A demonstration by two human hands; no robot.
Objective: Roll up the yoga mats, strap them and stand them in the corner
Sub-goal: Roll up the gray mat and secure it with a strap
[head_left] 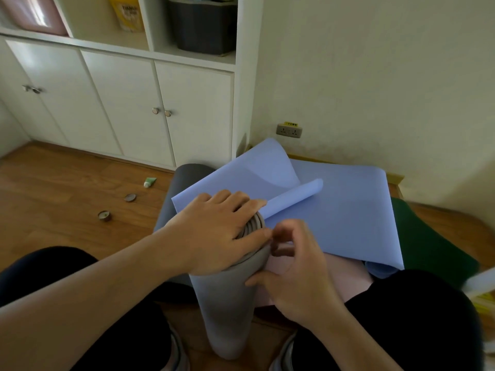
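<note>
Head view: grey rolled mat (227, 311) upright between knees. Left hand (214, 231) flat, fingers straight, pressing top coil. Right hand (297, 271) curled, pinching mat's outer edge. Behind: blue mat (348, 218) unrolled. Risk: pinch slips, roll springs loose; no strap visible.

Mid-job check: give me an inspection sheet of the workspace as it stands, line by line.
Surface: wooden floor, mats spread near the wall.
Job's things: grey rolled mat upright between the knees, no strap seen; blue mat unrolled with one end curled over; green mat and pink mat under it.
Clutter: small tube, two small round tins on the floor.
Grips: left hand flat on the roll's top; right hand curled at its outer edge.
Cables: nothing seen.
Surroundings: white cabinet, wall socket.
</note>
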